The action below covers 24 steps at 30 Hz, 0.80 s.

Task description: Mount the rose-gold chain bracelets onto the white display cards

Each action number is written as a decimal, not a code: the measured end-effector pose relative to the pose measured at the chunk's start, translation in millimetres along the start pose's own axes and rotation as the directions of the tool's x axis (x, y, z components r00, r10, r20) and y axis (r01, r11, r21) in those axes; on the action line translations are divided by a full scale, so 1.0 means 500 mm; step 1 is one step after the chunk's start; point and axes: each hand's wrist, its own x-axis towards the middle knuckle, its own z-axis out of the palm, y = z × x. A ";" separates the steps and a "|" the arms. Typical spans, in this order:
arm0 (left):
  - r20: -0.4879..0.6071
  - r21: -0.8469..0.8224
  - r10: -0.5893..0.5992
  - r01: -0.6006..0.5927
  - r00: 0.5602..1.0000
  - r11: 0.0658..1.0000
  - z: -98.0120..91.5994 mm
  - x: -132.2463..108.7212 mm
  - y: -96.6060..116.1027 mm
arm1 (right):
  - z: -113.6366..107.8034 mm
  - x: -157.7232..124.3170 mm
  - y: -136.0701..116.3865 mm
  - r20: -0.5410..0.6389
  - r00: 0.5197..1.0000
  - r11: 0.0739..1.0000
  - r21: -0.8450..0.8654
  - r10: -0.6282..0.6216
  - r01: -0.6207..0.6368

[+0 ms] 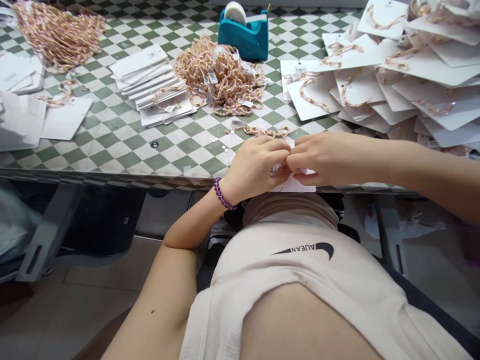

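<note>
At the table's front edge my left hand (260,162) and my right hand (324,157) meet, fingertips close together over a white display card (300,185). The fingers of both hands are bent and closed. Part of a beaded bracelet (276,169) shows under my left fingers, which press around it. What my right fingertips pinch is hidden behind the knuckles. Just beyond the hands lies a pink-and-gold beaded bracelet (264,131) with a barcode tag (237,123). Small white dots (224,148) are scattered to the left of it.
Behind stands a teal tape dispenser (243,35), near a heap of beaded bracelets (221,75). White cards (150,80) lie stacked left of that heap. Carded bracelets (390,75) pile up at right. Another bead bundle (62,32) and more cards (65,117) are at left.
</note>
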 end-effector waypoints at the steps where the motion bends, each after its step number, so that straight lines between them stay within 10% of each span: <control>1: 0.003 -0.003 -0.003 0.003 1.000 1.000 0.000 0.000 0.000 | 0.000 0.001 -0.001 -0.003 1.000 1.000 0.000 -0.005 0.005; 15: 0.018 0.007 -0.006 0.006 1.000 1.000 -0.001 0.000 0.000 | 0.022 -0.032 -0.001 -0.204 0.974 0.966 -0.253 -0.101 0.047; 24: 0.013 -0.018 -0.025 0.025 1.000 1.000 0.000 0.002 0.005 | 0.022 -0.038 -0.035 -0.253 0.936 0.917 -0.255 0.244 -0.308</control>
